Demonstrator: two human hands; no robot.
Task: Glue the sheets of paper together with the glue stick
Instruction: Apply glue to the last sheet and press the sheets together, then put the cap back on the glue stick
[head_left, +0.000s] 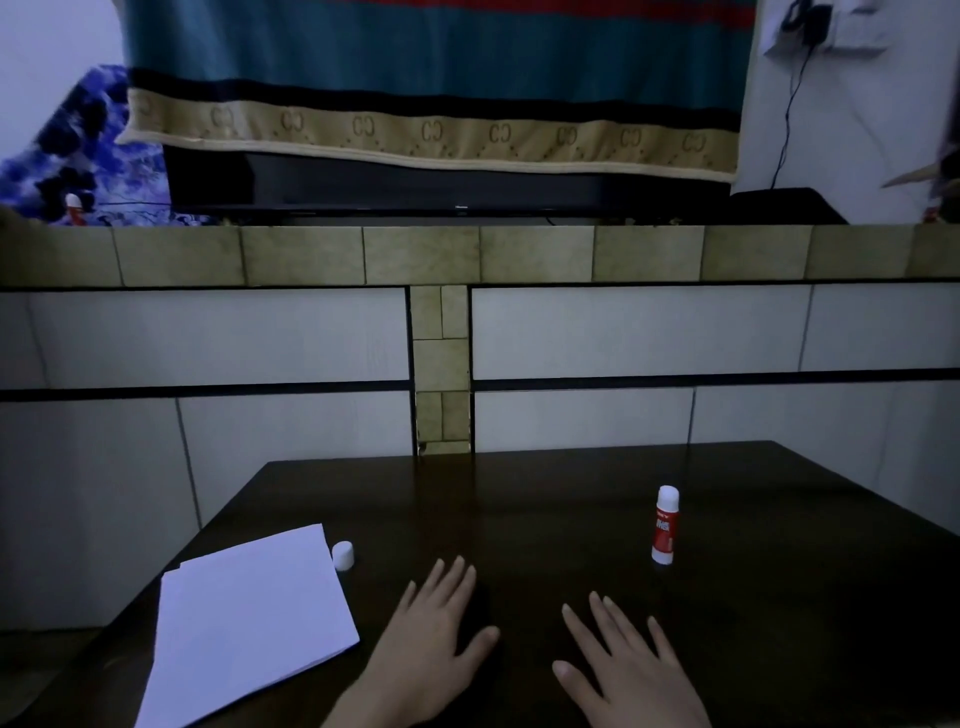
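We work at a dark wooden table (545, 499) that fills the lower half of the frame. The sheets of paper (244, 629) lie stacked at lower left, edges slightly offset, so at least two sheets show. Our left hand (431, 639) and right hand (628, 670) both rest flat on the table at bottom centre, fingers spread and holding nothing. The glue stick (665, 525) stands upright at right of centre, well apart from the paper and just beyond the right hand. A small white cap (343, 556) sits just beside the stack's upper right corner; whether the stick is uncapped we cannot tell. We judge the hands idle between steps; whether glue has yet been applied the view does not show. If not, the next move calls for the right hand to reach forward and grip the stick while the left steadies the sheets.
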